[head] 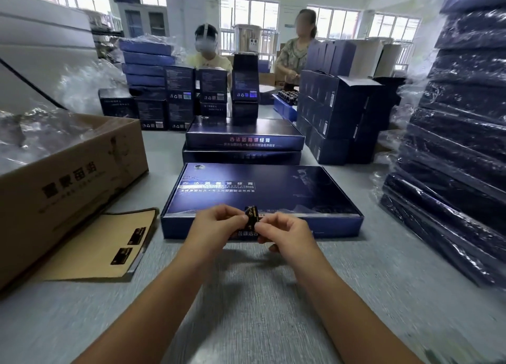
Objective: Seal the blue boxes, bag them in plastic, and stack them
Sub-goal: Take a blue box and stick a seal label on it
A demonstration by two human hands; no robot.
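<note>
Both hands meet low over the grey desk (246, 303), the bare forearms reaching forward and angling inward until the fingertips nearly touch. Left hand (219, 226) is turned palm-inward with its fingers curled, thumb and forefinger pinching the left edge of a small black-and-gold sticker (252, 214). Right hand (284, 235) is curled the same way and pinches the sticker's lower right edge. The sticker stands upright between the two sets of fingertips.

Just beyond the hands lies a flat dark-blue cardboard box (273, 194), lid down, flat on the desk, its long front wall facing the knuckles. The sticker is held over that front wall; whether it touches the box cannot be told.

Farther out from the hands, past this box, two more flat blue boxes (243, 139) lie stacked one on the other. Left of the left hand, a tan backing sheet (90, 254) rests on the desk with two black stickers (121, 255) on it. Just beyond it is a brown corrugated carton (68, 177) holding crumpled clear plastic bags (32, 139). Well to the right of the right hand rises a tall stack of blue boxes wrapped in clear plastic (460, 150).
</note>
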